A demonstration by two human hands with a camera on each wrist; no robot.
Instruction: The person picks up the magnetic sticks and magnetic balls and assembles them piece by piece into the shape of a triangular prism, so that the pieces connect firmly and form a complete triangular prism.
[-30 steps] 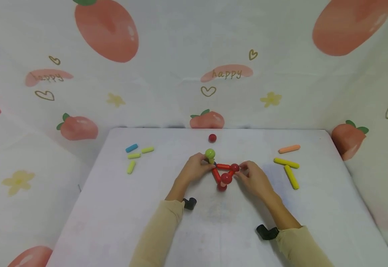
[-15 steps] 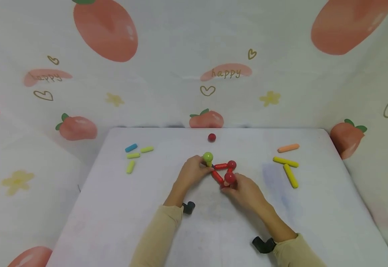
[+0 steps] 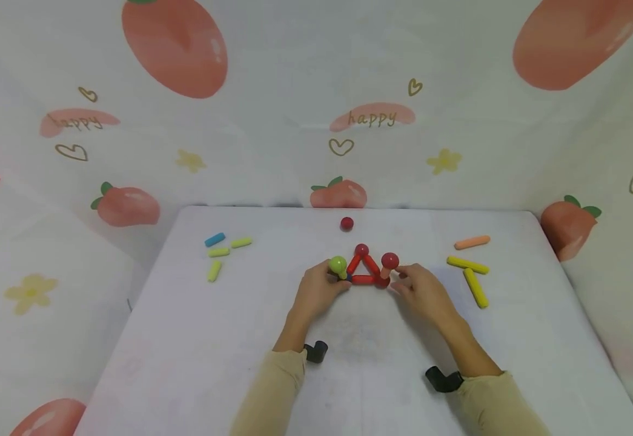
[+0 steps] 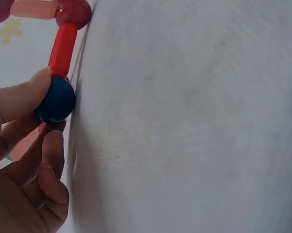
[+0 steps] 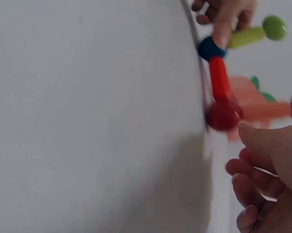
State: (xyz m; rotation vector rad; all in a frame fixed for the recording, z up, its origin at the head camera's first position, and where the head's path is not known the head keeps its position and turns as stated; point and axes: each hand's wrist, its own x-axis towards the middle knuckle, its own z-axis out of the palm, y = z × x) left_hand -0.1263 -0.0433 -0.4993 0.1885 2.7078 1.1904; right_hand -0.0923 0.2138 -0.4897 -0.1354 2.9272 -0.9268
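I would judge that this work is perhaps half done; on the surface (image 3: 212,351), the triangle looks already closed, three red sticks (image 3: 363,280) joining the blue ball (image 4: 57,99), the right corner ball (image 5: 223,116) and the far corner ball (image 3: 361,249); from the blue ball rises a yellow-green stick (image 5: 247,37) with a green ball (image 3: 337,264) on its end, and from the right corner a salmon stick (image 5: 267,110) with a raised red ball (image 3: 389,261); at the far corner I see no such stick; the left hand (image 3: 316,292) pinches the blue ball; the right hand (image 3: 424,295) has thumb and fingers apart, just beside the right corner, gripping nothing, and whether its thumb touches I cannot tell; one loose red ball (image 3: 346,224) lies beyond the triangle, and the side sticks, among them two yellow sticks (image 3: 467,265) and one blue stick (image 3: 215,240), remain unused.
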